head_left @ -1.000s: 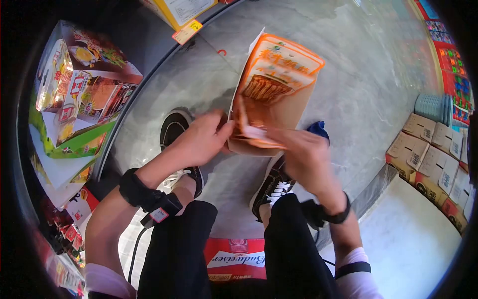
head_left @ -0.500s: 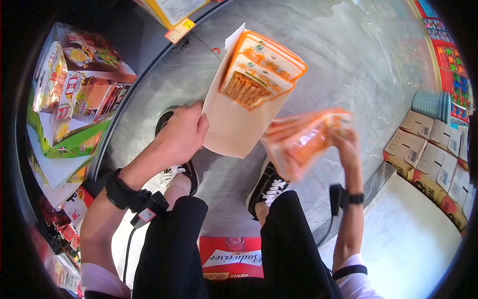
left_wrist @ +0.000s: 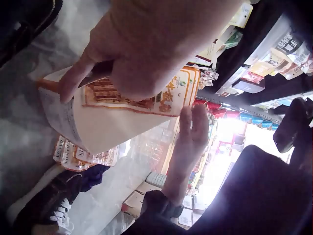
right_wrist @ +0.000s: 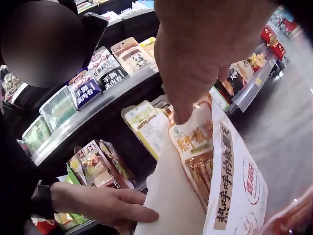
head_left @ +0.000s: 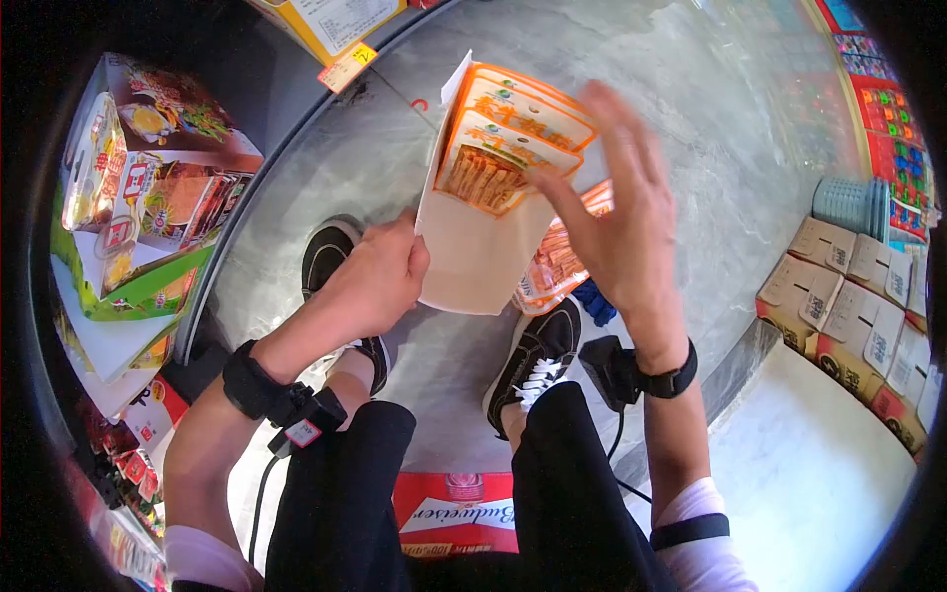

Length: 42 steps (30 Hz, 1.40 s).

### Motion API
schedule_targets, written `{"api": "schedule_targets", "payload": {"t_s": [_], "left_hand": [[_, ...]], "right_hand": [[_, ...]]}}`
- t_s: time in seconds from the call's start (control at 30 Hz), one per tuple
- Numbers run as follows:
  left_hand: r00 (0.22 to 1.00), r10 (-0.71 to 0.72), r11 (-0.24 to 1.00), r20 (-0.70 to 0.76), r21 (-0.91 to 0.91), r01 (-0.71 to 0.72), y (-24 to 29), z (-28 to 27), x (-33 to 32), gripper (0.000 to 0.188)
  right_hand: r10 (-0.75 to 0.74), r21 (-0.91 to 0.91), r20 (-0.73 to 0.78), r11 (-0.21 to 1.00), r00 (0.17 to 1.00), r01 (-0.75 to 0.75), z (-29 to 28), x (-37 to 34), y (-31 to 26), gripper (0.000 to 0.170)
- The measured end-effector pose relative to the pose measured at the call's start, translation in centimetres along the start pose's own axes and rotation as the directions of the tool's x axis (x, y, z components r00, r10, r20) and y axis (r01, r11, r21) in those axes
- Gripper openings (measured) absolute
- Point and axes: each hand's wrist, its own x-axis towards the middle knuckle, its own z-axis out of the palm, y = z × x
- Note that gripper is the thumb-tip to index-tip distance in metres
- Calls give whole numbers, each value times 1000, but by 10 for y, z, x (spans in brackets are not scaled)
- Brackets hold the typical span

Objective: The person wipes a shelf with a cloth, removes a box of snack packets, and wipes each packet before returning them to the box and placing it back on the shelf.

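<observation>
A white cardboard box, its front cut low, stands tilted over the floor between the shoes. Orange-and-white snack packets lean in its far end, printed with brown sticks. My left hand grips the box's left wall, thumb on one side and fingers on the other; the right wrist view shows this left hand at the cardboard rim. My right hand, fingers spread and a little blurred, hovers over the right side; its thumb overlaps the packets' edge. More packets lie right of the box, by the shoe.
Food boxes fill a low shelf on the left, behind its curved dark edge. A price tag hangs at the upper shelf. Stacked cartons and blue baskets stand right. A red Budweiser box sits between the legs.
My right hand carried a bunch of packets out of the box to its right and let go of them there. It has come back over the box. My left hand keeps holding the box.
</observation>
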Motion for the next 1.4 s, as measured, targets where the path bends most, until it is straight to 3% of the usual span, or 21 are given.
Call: {"api": "schedule_targets", "payload": {"t_s": [0.1,0.17,0.23,0.3,0.33,0.37,0.43,0.53,0.63,0.67,0.73,0.87,0.93,1.07,1.13,1.17,1.23,1.27,1.33,1.37,1.4], "left_hand": [[998,-45,999,36,-27,46,2,-3,0,20],[996,-73,996,54,-37,75,0,-3,0,20],[1000,15,999,-3,-42,-15,-5,2,0,20],[995,-80,994,66,-73,85,10,-7,-1,20],[975,-173,978,136,-97,187,15,-9,-2,20],[975,-173,977,136,-98,187,10,-7,-2,20],[998,-46,998,44,-39,47,-4,0,-2,21],[998,-50,997,49,-56,53,-3,1,-1,22],[998,-43,998,47,-44,45,-2,1,-1,22],[998,-44,998,47,-44,46,-3,1,-1,22],[999,-35,999,35,-31,36,-5,3,-2,22],[999,-32,999,37,-14,33,-2,2,-1,22],[987,-136,985,85,-99,144,5,-2,-2,23],[995,-88,985,47,-142,94,3,0,-1,23],[971,-216,965,103,-125,229,13,-6,-2,23],[971,-215,966,104,-126,227,10,-5,-3,23],[997,-48,956,60,-286,63,-6,2,-3,21],[997,-47,956,60,-285,62,-11,5,-3,21],[984,156,974,-80,-154,-167,-24,11,-2,19],[985,154,974,-80,-154,-165,-21,10,-2,19],[1000,-7,978,-28,-209,1,-13,7,-1,19]], "right_hand": [[11,62,107,998,994,-17,11,-7,1,53],[-151,-48,95,987,984,156,7,-17,-1,51],[-166,-20,112,985,980,169,11,-23,-4,47],[-103,183,187,981,977,68,18,-29,-6,38],[-87,123,99,990,991,74,24,-29,-7,35],[-87,123,100,990,991,75,24,-24,-9,35],[-140,-100,-6,985,990,139,20,-9,-12,33],[-160,-110,90,979,983,170,27,-7,-3,33],[-230,-87,28,969,973,232,30,-14,-2,36],[-230,-86,28,969,973,231,29,-17,-5,36],[-91,110,20,990,996,88,30,-23,-13,41],[-30,121,122,993,992,15,22,-4,-18,45],[5,101,236,994,972,-29,20,2,-19,37],[-49,86,219,996,975,30,31,-3,-15,22],[-113,118,262,989,958,85,34,-12,-15,13],[-113,116,262,990,958,85,33,-16,-19,13],[-258,278,263,943,930,183,30,-25,-27,12],[-309,291,298,930,903,222,30,-33,-29,17],[-274,324,267,928,924,181,17,-36,-21,20],[-237,358,240,923,941,141,5,-35,-17,23],[-162,376,192,923,968,80,-11,-32,-14,23]]}}
